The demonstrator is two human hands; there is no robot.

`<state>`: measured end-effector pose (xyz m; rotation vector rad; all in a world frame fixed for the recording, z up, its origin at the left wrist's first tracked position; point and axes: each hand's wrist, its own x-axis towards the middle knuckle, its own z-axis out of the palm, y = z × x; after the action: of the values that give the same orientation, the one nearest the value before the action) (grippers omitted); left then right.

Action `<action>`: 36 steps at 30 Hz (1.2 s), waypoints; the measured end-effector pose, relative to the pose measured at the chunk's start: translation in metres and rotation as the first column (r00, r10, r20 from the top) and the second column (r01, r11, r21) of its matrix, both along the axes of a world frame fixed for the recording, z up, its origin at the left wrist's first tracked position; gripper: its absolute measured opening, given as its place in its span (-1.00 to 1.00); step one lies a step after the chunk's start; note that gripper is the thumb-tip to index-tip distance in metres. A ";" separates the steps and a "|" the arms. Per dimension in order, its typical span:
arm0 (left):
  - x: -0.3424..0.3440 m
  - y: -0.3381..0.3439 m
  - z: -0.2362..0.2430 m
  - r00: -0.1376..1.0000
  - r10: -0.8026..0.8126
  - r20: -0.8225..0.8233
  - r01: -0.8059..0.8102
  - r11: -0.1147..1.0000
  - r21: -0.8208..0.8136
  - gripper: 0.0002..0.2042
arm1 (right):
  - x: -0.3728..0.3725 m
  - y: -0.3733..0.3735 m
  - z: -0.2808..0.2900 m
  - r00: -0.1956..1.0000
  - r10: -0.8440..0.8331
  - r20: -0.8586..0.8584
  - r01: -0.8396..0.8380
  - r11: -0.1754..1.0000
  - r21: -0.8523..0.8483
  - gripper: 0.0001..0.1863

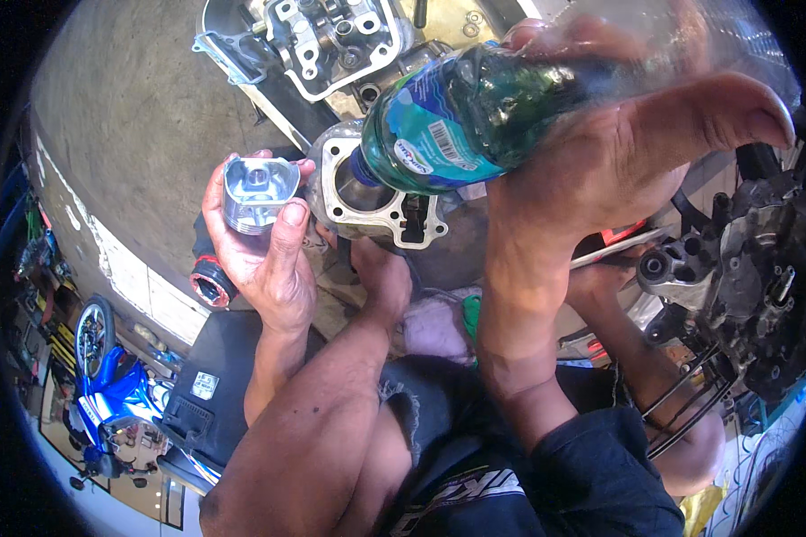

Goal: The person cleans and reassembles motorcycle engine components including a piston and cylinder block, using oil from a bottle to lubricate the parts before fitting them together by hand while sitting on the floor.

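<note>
My left hand holds a silver piston upright between thumb and fingers, its hollow side partly showing. Close beside it, to the right, lies a metal engine cylinder with an open round bore. My right hand is wrapped round a green plastic bottle with a blue label. The bottle is tilted, and a dark blue part at its lower left end is over the bore. I cannot tell whether it touches the cylinder. The bottle's upper right end is blurred.
A cylinder head sits in a tray at the top. A black engine block stands at the right. Below my left hand is a black ring-shaped part with a red edge. A pale cloth lies between my legs; a blue motorbike is at lower left.
</note>
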<state>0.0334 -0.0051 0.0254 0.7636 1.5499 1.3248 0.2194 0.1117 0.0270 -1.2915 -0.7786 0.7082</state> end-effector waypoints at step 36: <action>-0.007 -0.023 0.023 0.991 0.054 0.125 -0.053 0.999 -0.014 -0.33 | 0.063 0.024 -0.009 0.516 0.847 0.127 -0.675 0.311 0.669 -0.11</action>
<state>0.0264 -0.0281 0.0481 0.6242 1.4855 1.3761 0.2824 0.1352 0.0177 -0.0548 -1.3143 1.2011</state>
